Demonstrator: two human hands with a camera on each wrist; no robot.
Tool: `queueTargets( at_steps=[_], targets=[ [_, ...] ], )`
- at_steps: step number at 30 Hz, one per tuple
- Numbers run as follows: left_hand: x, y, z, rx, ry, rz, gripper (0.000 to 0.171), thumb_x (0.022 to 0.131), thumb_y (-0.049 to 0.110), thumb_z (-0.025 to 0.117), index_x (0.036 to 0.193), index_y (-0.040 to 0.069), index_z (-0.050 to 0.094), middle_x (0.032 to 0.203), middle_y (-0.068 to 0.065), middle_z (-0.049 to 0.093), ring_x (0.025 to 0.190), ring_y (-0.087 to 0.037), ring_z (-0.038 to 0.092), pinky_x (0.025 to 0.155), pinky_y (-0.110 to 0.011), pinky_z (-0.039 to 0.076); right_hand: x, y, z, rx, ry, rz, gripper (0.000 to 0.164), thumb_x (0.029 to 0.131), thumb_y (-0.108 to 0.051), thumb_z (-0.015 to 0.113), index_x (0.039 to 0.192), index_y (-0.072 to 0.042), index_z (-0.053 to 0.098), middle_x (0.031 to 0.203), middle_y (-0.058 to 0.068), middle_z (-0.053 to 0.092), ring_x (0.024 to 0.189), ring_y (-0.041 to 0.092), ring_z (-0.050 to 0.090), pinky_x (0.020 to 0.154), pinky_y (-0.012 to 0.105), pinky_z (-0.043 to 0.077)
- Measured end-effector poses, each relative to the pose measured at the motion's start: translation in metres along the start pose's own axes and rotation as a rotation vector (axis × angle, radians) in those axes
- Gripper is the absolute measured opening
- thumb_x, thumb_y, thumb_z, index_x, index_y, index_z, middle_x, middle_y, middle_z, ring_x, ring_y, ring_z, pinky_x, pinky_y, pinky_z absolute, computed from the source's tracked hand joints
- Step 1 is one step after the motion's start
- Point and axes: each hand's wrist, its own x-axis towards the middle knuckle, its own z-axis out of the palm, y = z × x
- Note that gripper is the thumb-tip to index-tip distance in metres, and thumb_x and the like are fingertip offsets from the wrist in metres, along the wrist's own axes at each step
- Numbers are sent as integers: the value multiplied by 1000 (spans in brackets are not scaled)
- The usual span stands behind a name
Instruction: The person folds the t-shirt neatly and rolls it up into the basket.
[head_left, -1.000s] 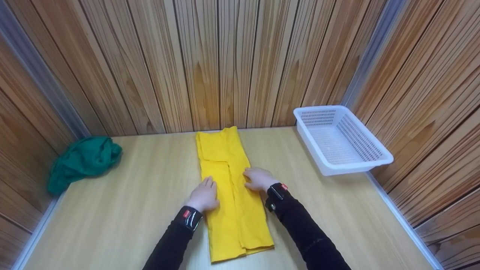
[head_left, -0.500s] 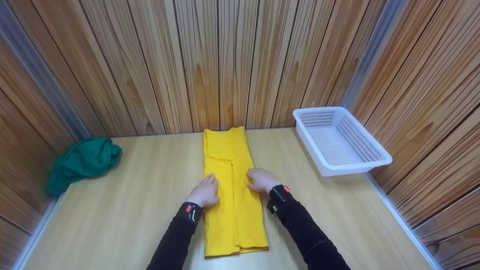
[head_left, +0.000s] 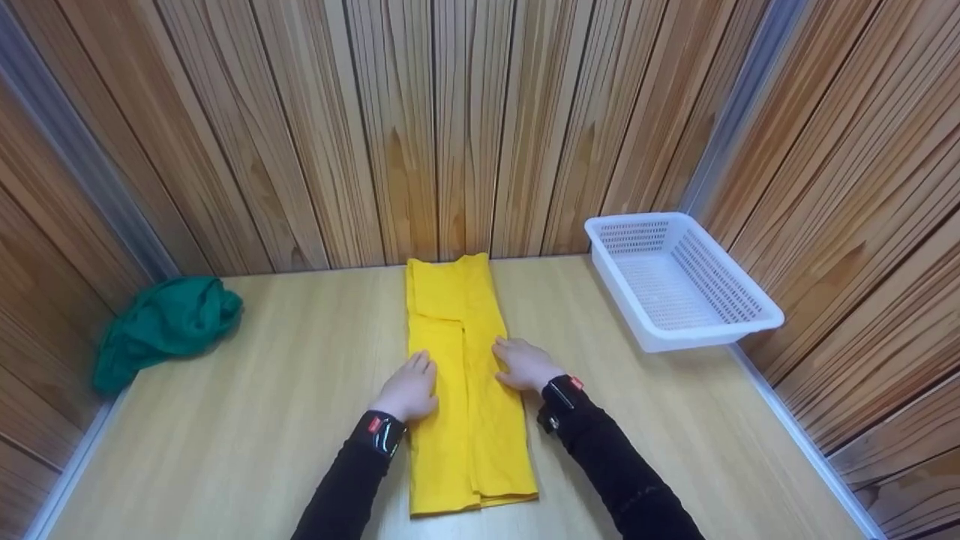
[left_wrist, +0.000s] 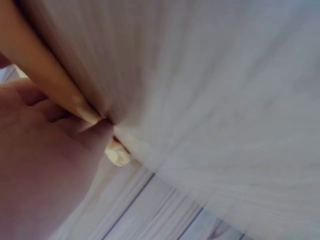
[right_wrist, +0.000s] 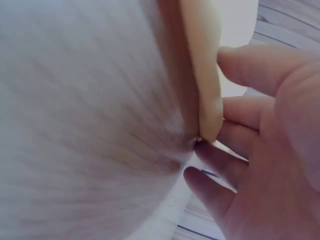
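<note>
A yellow garment (head_left: 442,450) lies lengthwise on the table, folded into a long narrow strip. Its two side panels meet near the middle, and the far end reaches close to the back wall. My left hand (head_left: 409,386) rests at the strip's left edge, fingers extended onto the cloth. On the opposite edge my right hand (head_left: 525,364) touches the garment with fingers spread. In the right wrist view, the fingers (right_wrist: 215,195) and thumb reach toward the cloth's side. The left wrist view shows the left hand's fingertips low along the yellow edge (left_wrist: 55,75), partly hidden beneath it.
A white perforated basket (head_left: 645,322) stands at the right rear, with nothing in it. Crumpled green cloth (head_left: 169,322) lies at the table's left edge, against the wooden side wall (head_left: 45,300). Wood panels (head_left: 420,135) close off the back.
The garment has turned from a slight slant to nearly straight, its far end shifting right and its near end left. Both hands moved slightly with it, then stayed almost still.
</note>
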Motion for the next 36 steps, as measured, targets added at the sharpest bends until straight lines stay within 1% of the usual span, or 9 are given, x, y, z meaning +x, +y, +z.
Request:
queueTargets(
  at_steps=[5,9,13,20,24,27,32,33,36],
  targets=[
    [-14,7,2,1,-17,11,60,91,13,55,141,-15,40,152,-33,30,143,-44,25,117,-48,22,-14,-4,2,-55,12,-14,55,97,-28,61,143,0,49,153,16,41,141,38,32,113,49,30],
    [-29,13,3,-5,-34,30,60,90,13,56,141,-15,41,152,-33,30,143,-44,25,117,-48,22,-31,-12,4,-107,26,-90,55,95,-28,63,140,2,51,149,19,44,141,37,33,113,48,30],
    [-45,21,3,3,-42,60,60,89,13,58,140,-15,42,151,-34,31,142,-44,27,116,-49,24,-50,-22,4,-141,11,-154,55,95,-29,64,139,2,53,147,19,47,140,34,37,115,44,30],
    [-68,36,7,56,-81,80,63,90,22,63,141,-11,45,152,-29,34,142,-41,30,115,-49,27,-83,-35,7,-157,-15,-199,54,95,-32,64,138,-1,54,145,17,50,136,32,42,113,45,33],
    [-81,41,9,66,-90,96,64,90,26,64,140,-9,47,151,-28,35,141,-41,32,114,-50,28,-100,-36,10,-167,-3,-242,52,94,-31,65,136,-1,56,143,16,52,134,31,46,111,44,35],
    [-90,43,9,73,-83,114,64,89,28,66,138,-9,49,150,-28,37,140,-41,34,113,-51,30,-111,-37,12,-169,18,-289,50,93,-30,66,134,-1,58,141,16,54,131,30,49,110,43,37],
    [-103,48,9,89,-112,126,63,89,32,67,138,-5,53,149,-23,41,139,-36,37,113,-49,31,-124,-41,13,-168,29,-349,47,92,-29,68,131,-4,62,138,13,58,128,27,52,108,41,40],
    [-106,49,9,87,-117,132,63,89,33,68,138,-4,53,149,-22,42,139,-35,38,113,-48,31,-127,-42,13,-166,28,-359,46,92,-29,69,130,-4,62,137,13,58,127,27,53,107,41,41],
    [-114,48,11,86,-92,183,59,88,32,70,135,-2,57,147,-20,46,137,-33,42,112,-46,33,-133,-45,12,-157,35,-388,45,90,-29,70,128,-5,64,135,12,60,125,27,55,106,40,42]
  ],
)
